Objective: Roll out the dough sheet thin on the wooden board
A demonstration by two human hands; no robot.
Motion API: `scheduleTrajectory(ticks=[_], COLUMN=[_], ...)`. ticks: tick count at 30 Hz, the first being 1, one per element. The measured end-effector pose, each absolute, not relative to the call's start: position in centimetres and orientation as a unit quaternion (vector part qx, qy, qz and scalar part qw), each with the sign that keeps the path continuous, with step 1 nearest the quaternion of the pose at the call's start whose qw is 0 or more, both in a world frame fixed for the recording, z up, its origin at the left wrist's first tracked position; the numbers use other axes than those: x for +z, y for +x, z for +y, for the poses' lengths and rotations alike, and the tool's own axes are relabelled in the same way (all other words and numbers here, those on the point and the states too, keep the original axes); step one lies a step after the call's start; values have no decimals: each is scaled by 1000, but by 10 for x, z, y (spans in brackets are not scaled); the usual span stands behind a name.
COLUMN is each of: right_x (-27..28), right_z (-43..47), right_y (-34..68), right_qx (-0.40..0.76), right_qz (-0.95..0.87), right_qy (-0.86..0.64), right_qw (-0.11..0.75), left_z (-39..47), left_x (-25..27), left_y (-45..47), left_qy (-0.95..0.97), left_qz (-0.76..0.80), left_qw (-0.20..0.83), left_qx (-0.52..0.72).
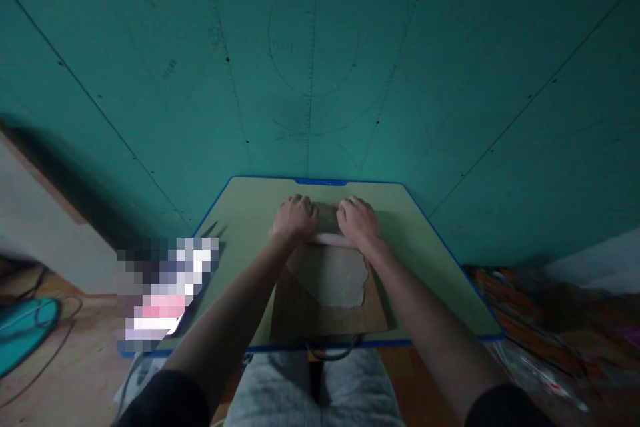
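Observation:
A pale, flat sheet that looks like dough [333, 277], ragged along its right edge, lies on a wooden board [330, 321]. My left hand [296, 219] and my right hand [359, 220] are side by side at the far end of the board, fingers curled and palms down. Between them a pale, narrow roll [329, 239] crosses the sheet's far edge and runs under both palms. Whether it is a rolling pin or rolled-up dough, I cannot tell. Just beyond it is a grey-brown surface [327, 217]. What lies under my fingers is hidden.
The board rests on a pale yellow tabletop with a blue rim [410, 240], set against a green wall [320, 80]. A blurred-out bright device [170, 293] stands at the left edge. Cables lie by a teal round object [30, 330] on the floor.

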State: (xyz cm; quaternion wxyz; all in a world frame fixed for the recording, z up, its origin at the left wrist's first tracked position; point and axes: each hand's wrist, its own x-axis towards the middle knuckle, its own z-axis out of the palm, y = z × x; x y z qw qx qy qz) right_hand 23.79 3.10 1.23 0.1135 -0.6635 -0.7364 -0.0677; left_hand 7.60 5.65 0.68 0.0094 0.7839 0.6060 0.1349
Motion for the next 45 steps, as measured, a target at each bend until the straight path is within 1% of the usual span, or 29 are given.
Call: scheduleTrajectory(ticks=[6,13,20,29,45], right_x=[11,10,6,6,2], right_z=[21,-9,-23,-12,42], right_y=[236,224,217,218,225], right_qx=[-49,-32,-66,-64,-65], right_qz=[-744,-726,-719,-721,-719], right_qy=[-658,-681,-686,-684,-685], right_qw=[104,85,86,88,101], left_z=[56,31,8,15,60], left_x=[9,4,1,-1,-2], left_y=[77,72,66,66,72], left_qy=[777,768,766,775,761], left_qz=[614,627,629,615,636], left_qw=[9,-7,-25,-32,-40], left_qx=[139,130,133,139,122])
